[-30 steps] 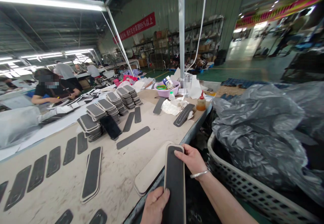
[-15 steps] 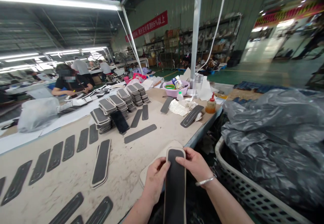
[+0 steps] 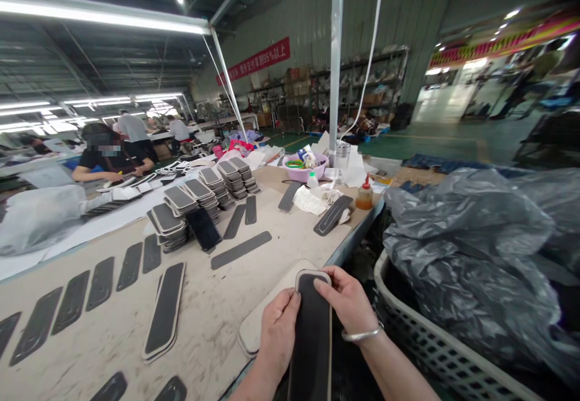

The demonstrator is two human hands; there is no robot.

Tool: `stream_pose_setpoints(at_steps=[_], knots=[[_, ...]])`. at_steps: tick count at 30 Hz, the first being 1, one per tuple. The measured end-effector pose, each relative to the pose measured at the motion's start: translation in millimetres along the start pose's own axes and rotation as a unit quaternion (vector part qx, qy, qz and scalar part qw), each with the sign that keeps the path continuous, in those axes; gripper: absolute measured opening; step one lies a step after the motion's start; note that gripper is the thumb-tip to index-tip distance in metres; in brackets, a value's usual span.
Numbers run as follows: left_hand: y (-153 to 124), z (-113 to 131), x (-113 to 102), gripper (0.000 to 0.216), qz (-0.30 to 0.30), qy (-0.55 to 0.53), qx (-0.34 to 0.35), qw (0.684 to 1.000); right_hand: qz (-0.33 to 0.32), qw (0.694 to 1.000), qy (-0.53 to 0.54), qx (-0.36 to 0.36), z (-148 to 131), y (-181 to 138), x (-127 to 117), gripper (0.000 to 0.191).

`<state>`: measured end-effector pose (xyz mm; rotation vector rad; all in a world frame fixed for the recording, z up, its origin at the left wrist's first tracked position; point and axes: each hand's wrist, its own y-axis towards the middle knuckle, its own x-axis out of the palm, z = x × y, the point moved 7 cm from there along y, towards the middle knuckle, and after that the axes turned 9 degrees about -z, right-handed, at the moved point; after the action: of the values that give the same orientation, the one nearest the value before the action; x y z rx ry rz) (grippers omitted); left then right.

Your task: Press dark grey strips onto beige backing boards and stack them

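Observation:
A long dark grey strip with rounded corners and a pale border (image 3: pixel 312 334) is held over the table's near edge. My left hand (image 3: pixel 277 328) pinches its left side close to the top end. On the opposite side, my right hand (image 3: pixel 348 298) grips the top right corner, thumb on the dark face and fingers behind. A silver bangle circles my right wrist. Beneath the held piece, a pale rounded panel (image 3: pixel 258 319) lies on the table edge. To the left rests a small pile of bordered strips (image 3: pixel 165 310).
Stacks of bordered pieces (image 3: pixel 199 189), a phone (image 3: pixel 203 229) and a row of dark strips (image 3: pixel 100 283) occupy the table (image 3: pixel 208 328). A lilac basin (image 3: pixel 301 173) and a red-capped bottle (image 3: pixel 365 194) stand farther back. At right, a basket (image 3: pixel 426 316) holds grey plastic (image 3: pixel 471 250). A co-worker (image 3: pixel 113 153) sits far left.
The view has shifted a little, so the table's things appear farther left. Both hands keep their hold on the strip near its top end.

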<state>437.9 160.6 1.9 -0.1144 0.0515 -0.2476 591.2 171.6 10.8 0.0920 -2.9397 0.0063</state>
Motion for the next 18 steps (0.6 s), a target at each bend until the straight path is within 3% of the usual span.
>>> stream_pose_setpoints(at_steps=[12, 18], knots=[[-5, 20, 7, 0.032, 0.014, 0.003, 0.01, 1.0, 0.003, 0.999, -0.047, -0.02, -4, -3, 0, 0.032], [5, 31, 4, 0.034, 0.009, -0.026, 0.032, 0.999, -0.036, 0.999, -0.028, 0.008, 2, -5, 13, 0.035]])
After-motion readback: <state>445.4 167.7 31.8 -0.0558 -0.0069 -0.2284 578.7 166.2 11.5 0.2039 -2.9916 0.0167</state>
